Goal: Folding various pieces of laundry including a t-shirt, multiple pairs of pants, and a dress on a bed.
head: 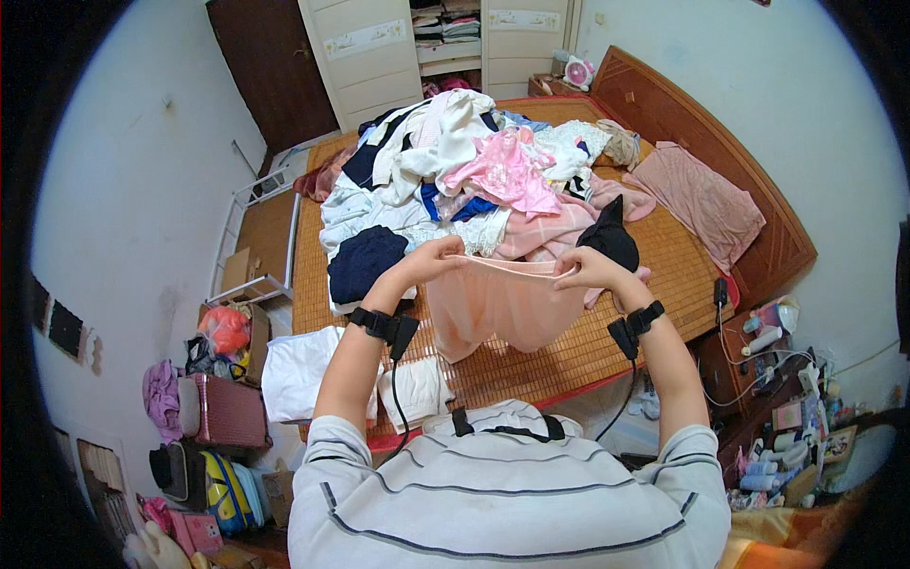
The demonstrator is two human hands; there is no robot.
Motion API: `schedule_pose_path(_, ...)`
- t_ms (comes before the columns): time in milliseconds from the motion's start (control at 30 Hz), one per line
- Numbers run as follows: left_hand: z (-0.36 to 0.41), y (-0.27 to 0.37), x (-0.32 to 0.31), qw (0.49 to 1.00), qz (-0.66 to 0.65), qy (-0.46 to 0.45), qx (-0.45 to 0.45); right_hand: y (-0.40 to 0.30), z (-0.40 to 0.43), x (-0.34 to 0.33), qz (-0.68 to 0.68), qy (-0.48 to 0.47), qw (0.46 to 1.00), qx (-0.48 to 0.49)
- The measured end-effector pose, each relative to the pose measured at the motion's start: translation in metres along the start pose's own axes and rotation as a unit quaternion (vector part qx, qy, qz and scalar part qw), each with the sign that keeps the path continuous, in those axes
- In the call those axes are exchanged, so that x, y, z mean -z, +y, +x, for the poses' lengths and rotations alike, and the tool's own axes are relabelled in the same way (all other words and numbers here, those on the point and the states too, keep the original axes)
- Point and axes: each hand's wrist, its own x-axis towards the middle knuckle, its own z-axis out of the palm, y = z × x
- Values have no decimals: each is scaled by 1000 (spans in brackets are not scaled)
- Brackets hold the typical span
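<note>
Between my two hands hangs a pale peach garment (508, 306) with an elastic waistband, held up over the woven bed mat (554, 370). My left hand (437, 257) pinches one end of the waistband; my right hand (586, 270) pinches the other. Beyond them lies a large heap of mixed clothes, with a pink lace garment (505, 171) on top. A folded navy garment (366, 263) rests left of my left hand. Behind my right hand is a black pointed fabric item (610, 235). Folded white garments (298, 373) and a small white folded garment (414, 390) lie at the near edge.
A pink pillow (700, 195) lies by the wooden headboard (704, 135). Left of the bed stand a white metal frame (222, 249) and a pink suitcase (229, 411). At right, a cluttered dresser (739, 427) holds bottles and cables. An open wardrobe (446, 53) stands beyond.
</note>
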Motion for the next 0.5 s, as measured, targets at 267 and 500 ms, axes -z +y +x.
schedule_pose_path(267,3,1,-15,998,-46,33,-9,0,3,-8,4,100,995,24)
schedule_pose_path(500,18,-26,-68,952,237,-14,-195,-57,16,-20,-85,45,994,58)
